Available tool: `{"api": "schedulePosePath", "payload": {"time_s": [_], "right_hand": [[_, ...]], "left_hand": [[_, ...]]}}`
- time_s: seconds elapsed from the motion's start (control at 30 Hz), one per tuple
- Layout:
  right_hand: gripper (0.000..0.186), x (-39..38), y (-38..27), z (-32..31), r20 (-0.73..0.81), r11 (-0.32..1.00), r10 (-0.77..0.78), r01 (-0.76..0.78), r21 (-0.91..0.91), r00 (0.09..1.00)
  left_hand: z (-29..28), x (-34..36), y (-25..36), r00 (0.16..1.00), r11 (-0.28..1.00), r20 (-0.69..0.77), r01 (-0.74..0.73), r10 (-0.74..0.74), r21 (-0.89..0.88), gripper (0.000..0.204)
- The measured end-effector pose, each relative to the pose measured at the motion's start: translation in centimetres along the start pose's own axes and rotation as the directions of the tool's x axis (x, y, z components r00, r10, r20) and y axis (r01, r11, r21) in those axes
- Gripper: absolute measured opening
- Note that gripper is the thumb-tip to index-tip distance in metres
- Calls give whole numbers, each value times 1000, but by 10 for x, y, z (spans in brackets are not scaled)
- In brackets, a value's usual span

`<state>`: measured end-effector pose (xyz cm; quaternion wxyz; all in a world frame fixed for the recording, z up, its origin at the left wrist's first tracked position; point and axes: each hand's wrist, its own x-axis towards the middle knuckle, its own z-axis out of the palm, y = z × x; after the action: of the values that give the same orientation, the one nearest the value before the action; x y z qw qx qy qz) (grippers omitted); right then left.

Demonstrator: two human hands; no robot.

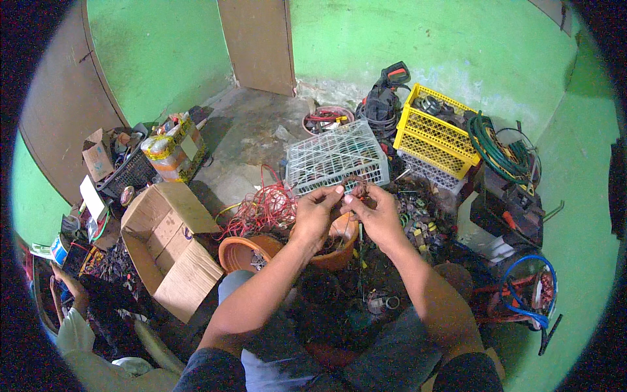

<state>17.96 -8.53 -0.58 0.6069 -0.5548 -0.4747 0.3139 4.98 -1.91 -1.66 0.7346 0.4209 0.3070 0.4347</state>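
Note:
Both my hands are raised close together over the clutter, thumbs and fingertips pinched. My left hand (pixel 315 215) and my right hand (pixel 379 215) hold a small loop of thin brownish wire (pixel 354 181) between them. Much of it is hidden by the fingers, so its exact kind does not show. Just below stands an orange-brown pot (pixel 336 259), partly covered by my left hand. A similar pot (pixel 238 253) lies tilted to its left, with small metal bits inside. Behind my hands is an upturned-looking white lattice crate (pixel 336 157).
Red tangled wires (pixel 264 210) lie beside an open cardboard box (pixel 171 238). Yellow crates (pixel 439 134), a green hose coil (pixel 494 149) and a black toolbox (pixel 506 212) stand right. Small parts (pixel 418 230) cover the floor. Another person's hand (pixel 68 282) is at far left.

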Motion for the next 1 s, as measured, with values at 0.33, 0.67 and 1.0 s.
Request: {"api": "schedulePosePath", "payload": {"time_s": [0.33, 0.67, 1.0], "right_hand": [[20, 2, -1, -11, -116, 986, 133, -119, 118, 984], [14, -1, -7, -14, 26, 813, 281, -252, 525, 959], [21, -1, -8, -18, 140, 745, 332, -351, 568, 933]], "left_hand": [[9, -5, 5, 997, 996, -53, -51, 48, -68, 19], [14, -10, 9, 998, 1000, 64, 11, -11, -6, 12], [12, -11, 8, 999, 991, 47, 2, -8, 136, 15]]}}
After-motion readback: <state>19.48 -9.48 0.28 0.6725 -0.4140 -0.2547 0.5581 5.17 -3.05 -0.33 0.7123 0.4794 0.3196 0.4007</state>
